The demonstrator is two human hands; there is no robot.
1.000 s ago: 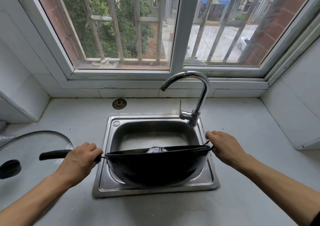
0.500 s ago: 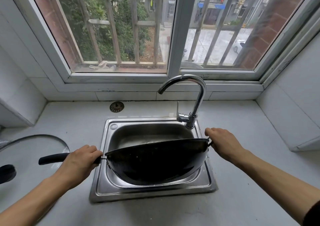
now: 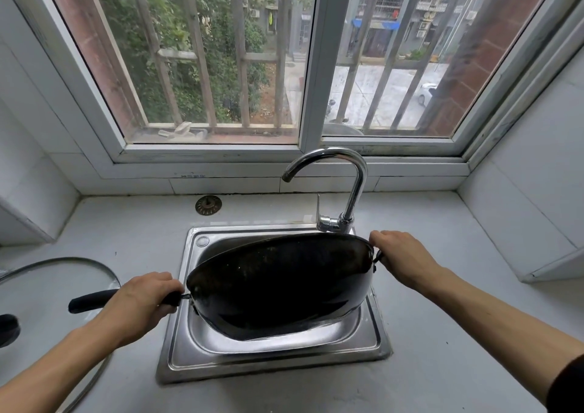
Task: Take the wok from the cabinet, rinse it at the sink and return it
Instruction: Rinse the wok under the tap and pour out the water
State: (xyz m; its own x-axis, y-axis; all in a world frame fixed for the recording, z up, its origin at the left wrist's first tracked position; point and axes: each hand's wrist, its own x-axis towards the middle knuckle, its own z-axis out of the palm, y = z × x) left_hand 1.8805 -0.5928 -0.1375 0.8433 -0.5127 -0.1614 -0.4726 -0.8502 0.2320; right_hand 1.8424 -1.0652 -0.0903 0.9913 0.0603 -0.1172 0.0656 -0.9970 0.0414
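Observation:
A black wok (image 3: 278,286) hangs over the steel sink (image 3: 271,355), tipped steeply away from me so its dark underside faces the camera. My left hand (image 3: 142,302) grips its long black handle at the left. My right hand (image 3: 401,257) holds the small loop handle on the right rim, which is raised higher than the left side. The chrome tap (image 3: 341,191) stands behind the wok's right edge; no water runs from its spout. The wok's inside is hidden from view.
A glass lid (image 3: 57,286) with a black knob lies on the grey counter at the left. A metal sink strainer (image 3: 208,205) sits by the back wall. Tiled walls close in on both sides, and a barred window stands behind the tap.
The wok has been lifted and tipped further away from me, its right side rising. Both hands kept their grips and moved up with it.

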